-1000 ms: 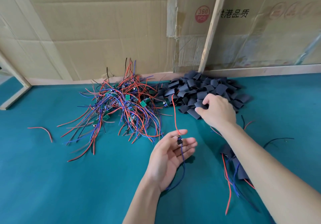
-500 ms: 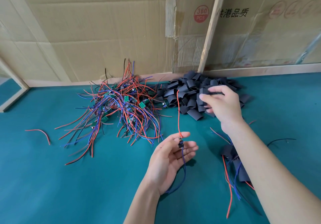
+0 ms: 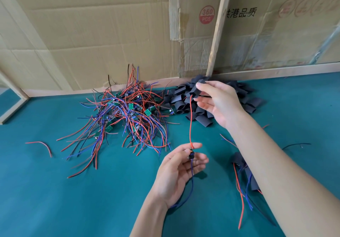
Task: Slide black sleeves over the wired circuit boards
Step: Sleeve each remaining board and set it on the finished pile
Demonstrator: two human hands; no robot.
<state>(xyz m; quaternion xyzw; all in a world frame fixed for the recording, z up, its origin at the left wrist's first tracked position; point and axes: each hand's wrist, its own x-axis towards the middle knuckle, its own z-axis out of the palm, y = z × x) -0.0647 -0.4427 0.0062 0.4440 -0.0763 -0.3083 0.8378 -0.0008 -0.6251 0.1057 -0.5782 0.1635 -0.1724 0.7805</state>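
Note:
My left hand (image 3: 179, 168) pinches a small wired circuit board (image 3: 191, 154) between thumb and fingers; its red wire (image 3: 190, 120) rises up and its blue wire hangs down past the palm. My right hand (image 3: 219, 102) is raised above the pile of black sleeves (image 3: 185, 104) and grips one black sleeve (image 3: 195, 91) at the red wire's top end. A tangle of wired boards (image 3: 128, 115) with red, blue and black leads lies left of the sleeve pile.
Several sleeved boards (image 3: 246, 176) lie under my right forearm on the green table mat (image 3: 55, 190). A loose red wire (image 3: 41, 145) lies far left. Cardboard walls (image 3: 92, 34) and a wooden slat (image 3: 219, 27) close off the back.
My right hand lifted off the sleeve pile with one sleeve and brought it to the tip of the red wire. The left hand stayed in place holding the board.

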